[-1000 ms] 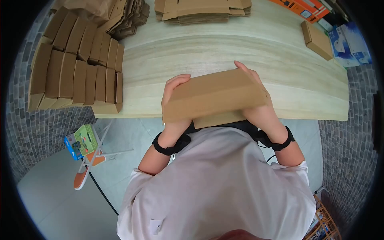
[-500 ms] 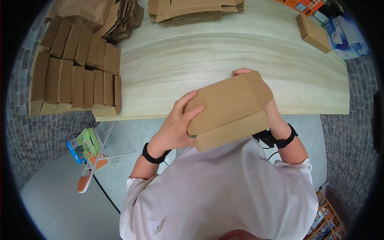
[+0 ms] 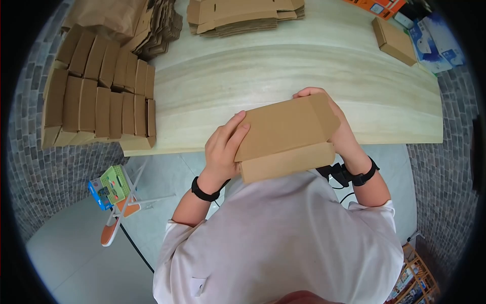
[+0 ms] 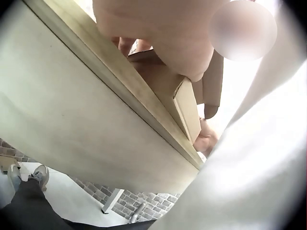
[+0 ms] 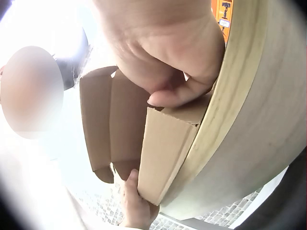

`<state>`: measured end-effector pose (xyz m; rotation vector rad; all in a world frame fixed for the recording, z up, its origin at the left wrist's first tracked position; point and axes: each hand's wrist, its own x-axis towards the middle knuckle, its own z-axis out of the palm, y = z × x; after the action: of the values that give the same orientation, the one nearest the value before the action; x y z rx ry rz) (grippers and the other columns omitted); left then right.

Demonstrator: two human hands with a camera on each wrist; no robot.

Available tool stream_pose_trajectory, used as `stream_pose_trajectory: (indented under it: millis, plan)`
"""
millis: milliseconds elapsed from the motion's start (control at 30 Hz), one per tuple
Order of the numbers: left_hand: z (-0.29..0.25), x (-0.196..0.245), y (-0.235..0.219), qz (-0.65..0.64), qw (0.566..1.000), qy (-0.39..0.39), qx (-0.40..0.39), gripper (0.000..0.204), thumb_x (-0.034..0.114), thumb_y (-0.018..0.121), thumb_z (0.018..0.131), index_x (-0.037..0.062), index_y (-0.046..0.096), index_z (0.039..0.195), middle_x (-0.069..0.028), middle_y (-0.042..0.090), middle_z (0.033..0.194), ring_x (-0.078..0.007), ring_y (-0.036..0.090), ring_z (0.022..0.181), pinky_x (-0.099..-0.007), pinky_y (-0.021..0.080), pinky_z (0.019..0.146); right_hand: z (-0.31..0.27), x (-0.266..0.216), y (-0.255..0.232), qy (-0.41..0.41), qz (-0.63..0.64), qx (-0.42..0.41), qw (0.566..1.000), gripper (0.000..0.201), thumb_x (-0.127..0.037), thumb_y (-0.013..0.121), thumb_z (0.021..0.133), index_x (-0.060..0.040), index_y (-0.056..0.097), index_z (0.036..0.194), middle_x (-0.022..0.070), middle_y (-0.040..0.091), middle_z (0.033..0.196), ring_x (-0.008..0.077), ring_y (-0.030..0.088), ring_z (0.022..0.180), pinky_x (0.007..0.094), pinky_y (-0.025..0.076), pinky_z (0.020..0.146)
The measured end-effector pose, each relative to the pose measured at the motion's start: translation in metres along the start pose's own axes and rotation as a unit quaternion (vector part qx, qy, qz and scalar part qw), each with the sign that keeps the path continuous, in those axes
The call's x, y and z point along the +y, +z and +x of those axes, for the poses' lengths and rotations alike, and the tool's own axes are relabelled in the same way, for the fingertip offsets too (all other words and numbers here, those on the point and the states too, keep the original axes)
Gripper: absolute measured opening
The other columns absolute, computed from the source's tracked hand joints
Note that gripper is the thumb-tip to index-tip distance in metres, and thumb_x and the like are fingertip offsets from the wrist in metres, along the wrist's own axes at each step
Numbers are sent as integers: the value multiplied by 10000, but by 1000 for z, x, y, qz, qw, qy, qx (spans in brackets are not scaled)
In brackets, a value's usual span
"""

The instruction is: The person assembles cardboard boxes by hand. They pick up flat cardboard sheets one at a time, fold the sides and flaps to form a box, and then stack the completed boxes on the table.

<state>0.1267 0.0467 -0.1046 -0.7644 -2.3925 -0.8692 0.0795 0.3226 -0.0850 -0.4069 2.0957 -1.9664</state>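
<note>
A brown cardboard box (image 3: pixel 283 126) is held at the table's front edge, close to the person's body. The left hand (image 3: pixel 218 154) grips its left end, fingers over the top panel. On the right end, the right hand (image 3: pixel 343 133) holds on with fingertips at the far corner; part of that hand is behind the box. In the right wrist view the lid flap (image 5: pixel 127 120) stands raised away from the box's front wall (image 5: pixel 167 151), and the right thumb lies at the near corner. The left wrist view shows the box's end (image 4: pixel 186 108) under the left hand.
Folded boxes (image 3: pixel 96 109) stand in two rows at the table's left. Flat cardboard sheets (image 3: pixel 243 20) lie stacked at the back, beside more flattened cardboard (image 3: pixel 164 30). A single closed box (image 3: pixel 392 40) rests at the right back near blue-and-white packages (image 3: pixel 433 45).
The box has turned over from a steep tilt, showing its broad panel with the lid flap toward the body. The left hand shifted its hold, and its fingers now lie over the left edge.
</note>
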Motion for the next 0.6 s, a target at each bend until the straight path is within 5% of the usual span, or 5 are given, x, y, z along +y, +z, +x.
stream_pose_trajectory:
  millis: [233, 400, 533, 600]
  plan:
    - [-6, -5, -3, 90, 995, 27, 32, 348, 112, 678, 783, 41, 703, 1122, -151, 670, 1264, -217, 614, 653, -296, 513, 588, -12, -16, -16, 56, 14, -89, 994, 895, 41, 779, 720, -140, 341, 1479, 82, 493, 1426, 229, 512, 1288, 336, 447, 1021]
    - [-6, -9, -10, 29, 991, 121, -52, 400, 47, 694, 743, 117, 719, 1137, -140, 637, 1321, -168, 502, 559, -260, 470, 518, -20, -15, -23, 36, -59, -135, 988, 1019, 18, 813, 721, -166, 212, 1523, 112, 449, 1430, 222, 513, 1245, 342, 455, 1027]
    - [-8, -3, -16, 5, 990, 105, -89, 450, 19, 735, 725, 139, 711, 1158, -144, 613, 1353, -200, 592, 629, -275, 498, 541, -25, -16, -19, 28, -31, -141, 989, 914, 2, 802, 751, -146, 262, 1474, 101, 471, 1372, 210, 527, 1209, 337, 470, 998]
    - [-2, 6, -17, -108, 991, 6, -83, 475, 5, 759, 745, 140, 690, 1196, -135, 594, 1375, -258, 682, 871, -306, 561, 670, -27, -16, -14, 9, -8, -97, 995, 788, -5, 775, 787, -134, 309, 1408, 92, 485, 1328, 213, 542, 1194, 335, 467, 992]
